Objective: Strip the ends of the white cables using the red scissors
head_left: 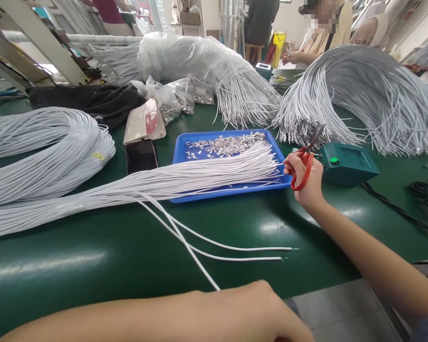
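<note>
My right hand [313, 183] is closed around red-handled scissors [304, 171], their dark blades pointing up and away beside a green box-shaped device [349, 161]. At the bottom edge, my left hand [257, 308] shows its back, with most of the fingers out of view. A single white cable [196, 260] runs straight down to this hand and disappears behind it; the hand appears curled around it. Two other white cables [235, 248] lie apart on the table, thin strands showing at their tips. A thick bundle of white cables [199, 173] rests across a blue tray [180, 147].
Small metal pieces [231, 144] lie in the tray. A coiled cable bundle [50, 137] is at left, beside a dark phone [141, 157]. Large cable bundles [249, 90] stand behind, near plastic bags [171, 99]. Black cords [426, 194] lie at right. Another person sits beyond the table.
</note>
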### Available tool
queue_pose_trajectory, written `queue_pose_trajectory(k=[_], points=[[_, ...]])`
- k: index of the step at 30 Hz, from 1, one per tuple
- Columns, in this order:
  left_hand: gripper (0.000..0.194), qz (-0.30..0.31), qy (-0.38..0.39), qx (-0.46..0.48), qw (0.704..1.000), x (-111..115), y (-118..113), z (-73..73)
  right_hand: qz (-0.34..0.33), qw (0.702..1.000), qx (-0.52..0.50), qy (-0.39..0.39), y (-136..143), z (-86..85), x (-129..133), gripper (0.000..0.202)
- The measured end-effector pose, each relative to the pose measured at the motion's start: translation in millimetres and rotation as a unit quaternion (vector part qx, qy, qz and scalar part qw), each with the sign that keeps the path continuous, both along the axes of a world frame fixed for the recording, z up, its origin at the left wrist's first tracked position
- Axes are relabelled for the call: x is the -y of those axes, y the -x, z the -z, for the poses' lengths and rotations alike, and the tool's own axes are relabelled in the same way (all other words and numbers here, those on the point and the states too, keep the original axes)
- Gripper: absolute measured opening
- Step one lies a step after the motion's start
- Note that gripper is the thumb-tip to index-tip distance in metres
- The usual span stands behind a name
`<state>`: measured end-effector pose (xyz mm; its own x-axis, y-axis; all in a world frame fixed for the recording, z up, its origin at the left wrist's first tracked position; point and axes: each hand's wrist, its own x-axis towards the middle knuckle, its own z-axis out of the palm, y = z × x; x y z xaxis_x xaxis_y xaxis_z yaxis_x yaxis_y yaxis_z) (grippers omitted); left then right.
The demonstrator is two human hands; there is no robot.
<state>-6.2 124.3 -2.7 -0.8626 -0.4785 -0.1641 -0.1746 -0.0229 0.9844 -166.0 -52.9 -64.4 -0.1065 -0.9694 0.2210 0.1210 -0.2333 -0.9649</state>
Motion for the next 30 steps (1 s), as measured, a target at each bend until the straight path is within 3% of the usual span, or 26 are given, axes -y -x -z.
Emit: queue_pose_trajectory(k=[2,4,7,10,13,21,30], points=[[0.022,-0.099,-0.073,-0.053,0.991,13.5,-4.4,9.2,-0.037,0.999,-0.019,0.007,-3.9,-3.5,-9.6,0.020],[0.034,-0.244,-0.117,-0.088,0.959,34.8,-12.2,25.0,-0.077,0.996,-0.043,0.010,-7.0,-7.5,-20.6,0.020],[0.036,-0.332,-0.115,-0.137,0.926,65.4,-24.5,51.4,-0.156,0.984,-0.080,0.010,-9.8,-11.8,-36.5,0.022],[0.035,-0.341,-0.138,-0.153,0.917,79.8,-31.2,68.9,-0.238,0.963,-0.124,0.013,-12.3,-12.3,-48.2,0.025],[0.035,-0.357,-0.137,-0.158,0.911,81.0,-33.1,74.6,-0.282,0.950,-0.137,0.006,-16.1,-9.9,-54.0,0.027],[0.027,-0.372,-0.137,-0.160,0.904,80.8,-32.3,75.5,-0.286,0.953,-0.099,-0.009,-22.5,-2.2,-58.2,0.031],[0.023,-0.368,-0.146,-0.173,0.902,79.9,-33.8,75.8,-0.296,0.946,-0.130,0.021,-20.0,-5.2,-59.6,0.022]])
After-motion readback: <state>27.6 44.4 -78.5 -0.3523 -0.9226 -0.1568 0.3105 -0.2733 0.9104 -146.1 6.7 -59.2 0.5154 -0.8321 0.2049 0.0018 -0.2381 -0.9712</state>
